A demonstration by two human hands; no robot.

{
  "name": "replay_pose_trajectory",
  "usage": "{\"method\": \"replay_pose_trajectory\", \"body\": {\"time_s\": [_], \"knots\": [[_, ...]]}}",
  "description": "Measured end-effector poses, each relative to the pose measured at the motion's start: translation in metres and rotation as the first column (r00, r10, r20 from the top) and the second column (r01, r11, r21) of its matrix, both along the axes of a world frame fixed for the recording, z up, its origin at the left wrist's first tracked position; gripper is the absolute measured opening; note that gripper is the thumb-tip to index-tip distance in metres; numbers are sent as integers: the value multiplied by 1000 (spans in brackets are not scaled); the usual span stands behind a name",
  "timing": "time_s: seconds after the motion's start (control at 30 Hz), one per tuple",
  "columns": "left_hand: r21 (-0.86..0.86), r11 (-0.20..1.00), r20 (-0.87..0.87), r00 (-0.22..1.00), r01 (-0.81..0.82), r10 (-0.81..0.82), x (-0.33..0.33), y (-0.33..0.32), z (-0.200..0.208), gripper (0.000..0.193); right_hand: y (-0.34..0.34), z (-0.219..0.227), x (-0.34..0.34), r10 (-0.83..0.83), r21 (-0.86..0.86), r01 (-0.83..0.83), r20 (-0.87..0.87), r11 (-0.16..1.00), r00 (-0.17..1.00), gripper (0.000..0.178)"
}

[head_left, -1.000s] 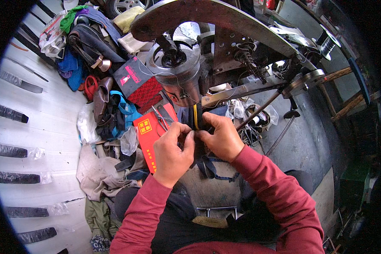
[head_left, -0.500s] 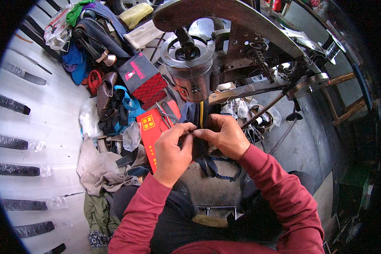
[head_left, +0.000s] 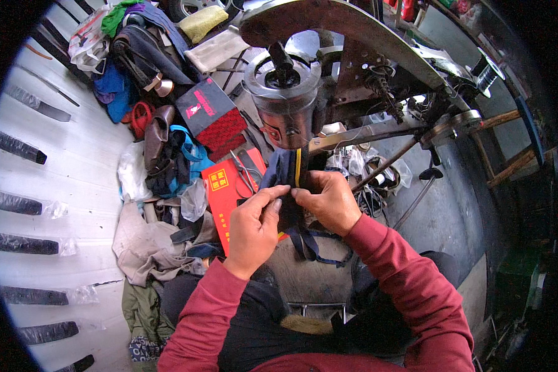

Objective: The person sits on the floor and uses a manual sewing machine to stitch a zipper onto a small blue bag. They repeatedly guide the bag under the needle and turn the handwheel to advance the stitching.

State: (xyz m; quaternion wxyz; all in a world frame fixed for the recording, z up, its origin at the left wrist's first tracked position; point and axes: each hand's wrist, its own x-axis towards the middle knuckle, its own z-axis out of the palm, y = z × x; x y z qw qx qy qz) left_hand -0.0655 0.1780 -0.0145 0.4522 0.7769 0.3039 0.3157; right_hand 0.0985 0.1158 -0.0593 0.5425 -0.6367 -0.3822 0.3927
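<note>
A dark blue fabric piece with a yellow stripe (head_left: 281, 170) hangs under the round metal head of a sewing machine (head_left: 283, 93). My left hand (head_left: 254, 226) pinches its near edge, forefinger stretched toward the right thumb. On the other side, my right hand (head_left: 332, 201) grips the same fabric, thumb on top and the other fingers curled behind. The thumb and forefinger tips of the two hands almost meet. A dark blue strap (head_left: 313, 248) dangles below them. What lies between the fingertips is too small to make out.
Left of the machine, scissors (head_left: 247, 172) lie on a red box (head_left: 218, 199). Beyond are a black-and-red box (head_left: 208, 111), a brown shoe (head_left: 158, 131) and heaped clothes (head_left: 146, 239). Metal rods and a wheel (head_left: 456, 126) extend to the right. A worn stool-like surface (head_left: 310, 273) sits between my knees.
My left hand has shifted slightly right and down, and its forefinger now reaches out straighter. The right hand still grips the fabric. The whole view has shifted slightly.
</note>
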Motion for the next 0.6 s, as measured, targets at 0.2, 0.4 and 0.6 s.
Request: {"method": "replay_pose_trajectory", "body": {"time_s": [0.2, 0.4, 0.6], "knots": [[-358, 928, 112, 991, 105, -69, -9, -37, -10, 24, -2, 15, 1, 26, -109, -48, -192, 993, 981, 21], [-918, 280, 312, 947, 280, 77, 6, -70, -38, 59, -2, 29, 8, 48, -194, -111, -301, 975, 952, 18], [-919, 236, 380, 868, 316, 318, 23, -61, -46, 68, -5, 33, 9, 29, -226, -128, -397, 966, 918, 17]]}}
